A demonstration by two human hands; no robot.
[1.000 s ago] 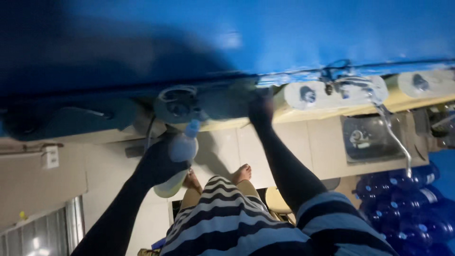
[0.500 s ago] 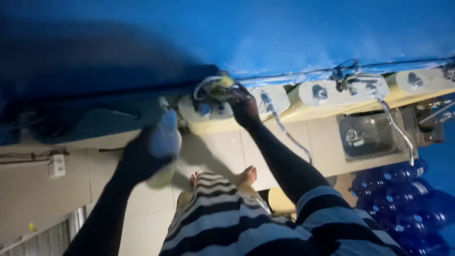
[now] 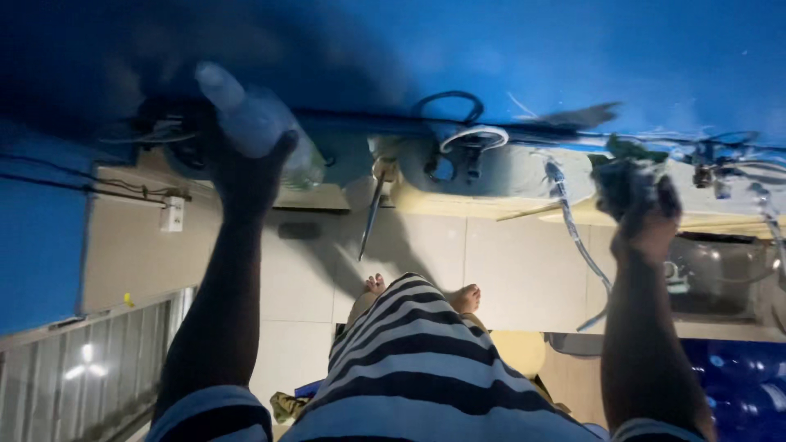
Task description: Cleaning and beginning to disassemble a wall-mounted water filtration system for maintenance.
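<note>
The left hand (image 3: 246,176) has its grip clamped round a clear plastic bottle (image 3: 250,119), which tilts toward eleven o'clock with its cap end leading, seemingly to aim it at the dark fitting (image 3: 176,135) just beside it under the blue panel (image 3: 508,49). The right hand (image 3: 643,209), at three o'clock from the left and well apart, is closed on a dark bunched wad (image 3: 626,176), perhaps a rag, held up near the white tubing (image 3: 573,233) and pale housing (image 3: 491,168). Below, at six o'clock, striped clothing (image 3: 417,368) and bare feet (image 3: 467,299) stand over a tiled floor (image 3: 426,245).
</note>
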